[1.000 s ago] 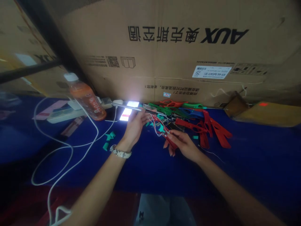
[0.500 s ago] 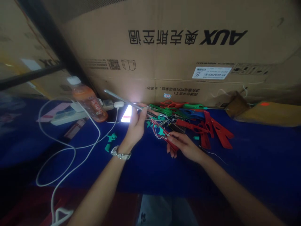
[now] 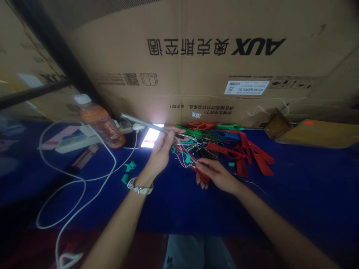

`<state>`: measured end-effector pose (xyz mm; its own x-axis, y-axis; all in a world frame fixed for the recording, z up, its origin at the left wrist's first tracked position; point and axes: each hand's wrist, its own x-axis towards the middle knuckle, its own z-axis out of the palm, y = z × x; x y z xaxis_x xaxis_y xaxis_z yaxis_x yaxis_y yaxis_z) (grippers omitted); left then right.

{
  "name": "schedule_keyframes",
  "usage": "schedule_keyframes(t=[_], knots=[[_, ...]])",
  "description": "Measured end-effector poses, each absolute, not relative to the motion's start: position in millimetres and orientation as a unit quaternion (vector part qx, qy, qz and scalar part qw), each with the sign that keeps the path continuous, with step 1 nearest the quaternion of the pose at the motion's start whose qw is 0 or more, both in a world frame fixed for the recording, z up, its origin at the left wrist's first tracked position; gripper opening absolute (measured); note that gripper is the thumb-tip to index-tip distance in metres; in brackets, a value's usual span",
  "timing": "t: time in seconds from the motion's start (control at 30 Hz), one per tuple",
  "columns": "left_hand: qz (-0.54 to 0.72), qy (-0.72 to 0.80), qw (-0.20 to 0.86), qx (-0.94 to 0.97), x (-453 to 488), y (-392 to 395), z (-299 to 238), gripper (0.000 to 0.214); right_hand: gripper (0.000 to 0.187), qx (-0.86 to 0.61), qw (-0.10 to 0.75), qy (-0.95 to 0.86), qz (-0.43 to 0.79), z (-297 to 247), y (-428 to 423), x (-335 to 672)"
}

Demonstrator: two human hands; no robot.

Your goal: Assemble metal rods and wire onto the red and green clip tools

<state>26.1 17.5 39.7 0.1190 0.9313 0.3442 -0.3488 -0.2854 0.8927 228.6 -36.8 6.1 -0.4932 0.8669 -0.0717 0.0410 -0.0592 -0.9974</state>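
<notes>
My left hand [image 3: 159, 155] is closed on a long thin metal tube [image 3: 140, 121], which points up to the left. My right hand [image 3: 218, 175] grips a red plastic lighter handle [image 3: 202, 174], its thumb on top near the thin white wires. A teal trigger piece [image 3: 188, 160] sits in the open side of this handle. White wires [image 3: 181, 151] loop between the handle and the fingers of my left hand. Behind both hands lies a pile of lighter parts, among them a green handle [image 3: 196, 133], a blue one [image 3: 224, 135] and several red handle halves [image 3: 260, 158].
A large cardboard box [image 3: 196, 67] stands behind the blue table surface [image 3: 174, 205]. On the left are an orange drink bottle [image 3: 102, 123], a power strip [image 3: 75, 144], a looped white cable [image 3: 84, 186] and loose teal pieces [image 3: 130, 166]. A lit phone [image 3: 150, 139] lies behind my left hand.
The whole view has shifted slightly, so most things appear a little further left. Both hands keep the same holds, and the tube's far end has tipped slightly lower.
</notes>
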Motion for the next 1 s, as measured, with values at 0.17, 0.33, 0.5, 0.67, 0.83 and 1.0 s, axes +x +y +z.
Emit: schedule_keyframes(t=[0.17, 0.33, 0.5, 0.67, 0.83, 1.0], knots=[[0.593, 0.281, 0.52, 0.547, 26, 17, 40, 0.024, 0.04, -0.381, 0.337, -0.599, 0.619, 7, -38, 228], [0.604, 0.285, 0.543, 0.509, 30, 16, 43, 0.024, 0.039, -0.385, 0.344, -0.596, 0.615, 7, -38, 227], [0.584, 0.288, 0.554, 0.519, 27, 19, 41, 0.027, 0.039, -0.38, 0.359, -0.595, 0.611, 8, -37, 228], [0.559, 0.309, 0.506, 0.58, 19, 26, 39, 0.036, 0.039, -0.394, 0.361, -0.599, 0.597, 10, -36, 230], [0.544, 0.346, 0.446, 0.62, 19, 29, 47, 0.036, 0.039, -0.39, 0.366, -0.603, 0.592, 10, -36, 232], [0.544, 0.355, 0.46, 0.605, 24, 36, 47, 0.036, 0.038, -0.387, 0.372, -0.605, 0.588, 11, -37, 232]])
